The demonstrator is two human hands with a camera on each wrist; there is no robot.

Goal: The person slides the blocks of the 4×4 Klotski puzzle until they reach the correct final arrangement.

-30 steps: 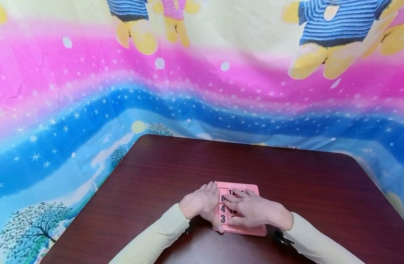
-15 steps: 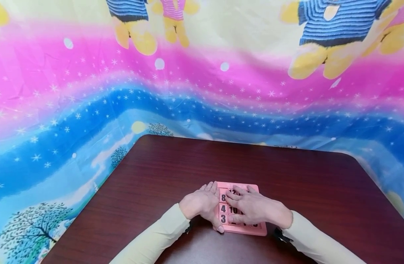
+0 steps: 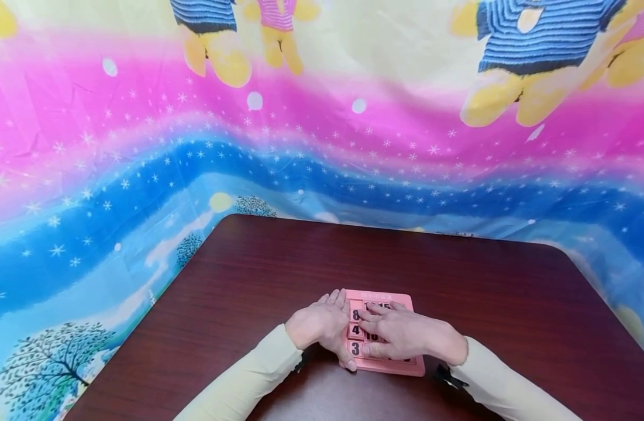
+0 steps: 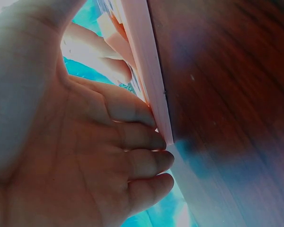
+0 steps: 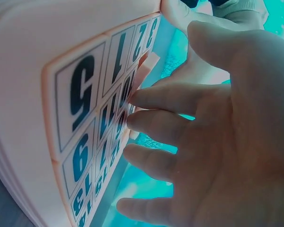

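A pink number sliding puzzle (image 3: 387,369) lies flat on the table. Along its left edge rests my left hand (image 3: 322,321), fingers straight, thumb by the near left corner. My right hand (image 3: 406,333) spreads over the tiles with extended fingers, hiding much of the middle and right. Down the left column show the 8 tile (image 3: 355,315), the 4 tile (image 3: 355,330) and the 3 tile (image 3: 355,349); a gap lies above the 8. One tile (image 5: 147,68) sticks up tilted out of the board in the right wrist view, close to my right index finger.
The dark brown wooden table (image 3: 300,257) extends around the puzzle on all sides. Behind it and to its left hangs a colourful printed cloth (image 3: 322,146). Dark straps (image 3: 450,377) show under the right wrist.
My right hand shifts slightly right, then back left over the tiles. The 4 tile now sits a little farther up and looks tilted. My left hand stays in place.
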